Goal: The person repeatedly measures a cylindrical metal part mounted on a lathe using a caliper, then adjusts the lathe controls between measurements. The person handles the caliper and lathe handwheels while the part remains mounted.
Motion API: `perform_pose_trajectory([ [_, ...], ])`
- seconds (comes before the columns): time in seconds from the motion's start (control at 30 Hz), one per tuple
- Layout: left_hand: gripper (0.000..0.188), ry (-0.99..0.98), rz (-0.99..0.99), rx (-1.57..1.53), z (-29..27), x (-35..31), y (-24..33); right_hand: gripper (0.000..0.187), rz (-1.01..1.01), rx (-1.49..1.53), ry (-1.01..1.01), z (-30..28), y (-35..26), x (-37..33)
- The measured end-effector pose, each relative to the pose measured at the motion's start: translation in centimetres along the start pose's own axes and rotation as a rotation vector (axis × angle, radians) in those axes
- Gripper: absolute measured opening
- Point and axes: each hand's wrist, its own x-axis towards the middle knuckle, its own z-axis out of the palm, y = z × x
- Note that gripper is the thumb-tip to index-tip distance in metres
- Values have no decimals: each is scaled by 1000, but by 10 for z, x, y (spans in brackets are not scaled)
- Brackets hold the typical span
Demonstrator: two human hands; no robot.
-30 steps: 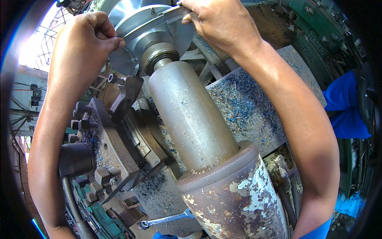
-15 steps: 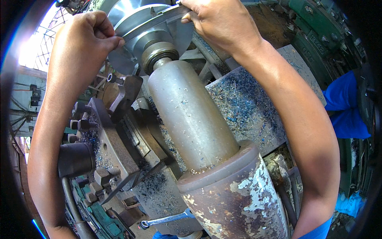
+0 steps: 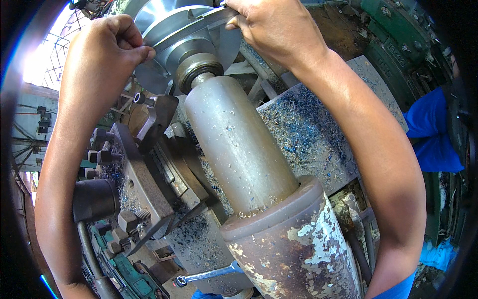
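Observation:
A narrow, flat grey strip (image 3: pixel 191 31), perhaps a steel rule, spans the face of a shiny finned metal wheel (image 3: pixel 223 46) at the top. My left hand (image 3: pixel 105 47) pinches its left end between thumb and bent fingers. At the other end, my right hand (image 3: pixel 271 30) is closed on it, its fingertips partly hidden at the upper edge. Behind the strip, the wheel shows a smooth bright disc. Below the wheel a ringed collar (image 3: pixel 200 67) joins a thick steel cylinder (image 3: pixel 239 144), dotted with chips, which runs down to a rusty tailstock with peeling paint (image 3: pixel 298 244).
Left of the cylinder stands a tool post (image 3: pixel 142 174) with several square-headed bolts and a dark handle. Blue and silver metal shavings (image 3: pixel 308 124) cover the plate at right. A ratchet spanner (image 3: pixel 209 273) lies near the bottom. Green machinery (image 3: pixel 398 45) and blue cloth (image 3: pixel 433 132) are far right.

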Motion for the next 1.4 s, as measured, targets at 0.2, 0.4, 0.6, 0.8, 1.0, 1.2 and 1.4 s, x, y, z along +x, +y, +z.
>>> perform_pose_trajectory([
  [0.2, 15, 5, 8, -17, 2, 0, 0, 7, 13, 21, -1, 0, 0, -1],
  [0.4, 16, -6, 6, 0, 1, 0, -1, 8, 28, 41, -5, 1, -1, 0],
  [0.6, 16, -4, 32, -13, 2, 0, -2, 6, 28, 22, 6, 2, -2, -2],
  [0.8, 16, -2, 68, 6, 2, 0, -4, 7, 17, 47, -3, 2, 0, -2],
  [1.0, 17, -38, 9, -15, 2, 2, -6, 8, 19, 56, -1, 3, 1, -3],
  [1.2, 16, -30, 25, 20, 3, 3, -9, 9, 17, 29, -3, 2, -1, -2],
  [1.4, 16, -19, 29, -22, 3, 2, -10, 10, 6, 31, -7, 1, 0, -1],
])
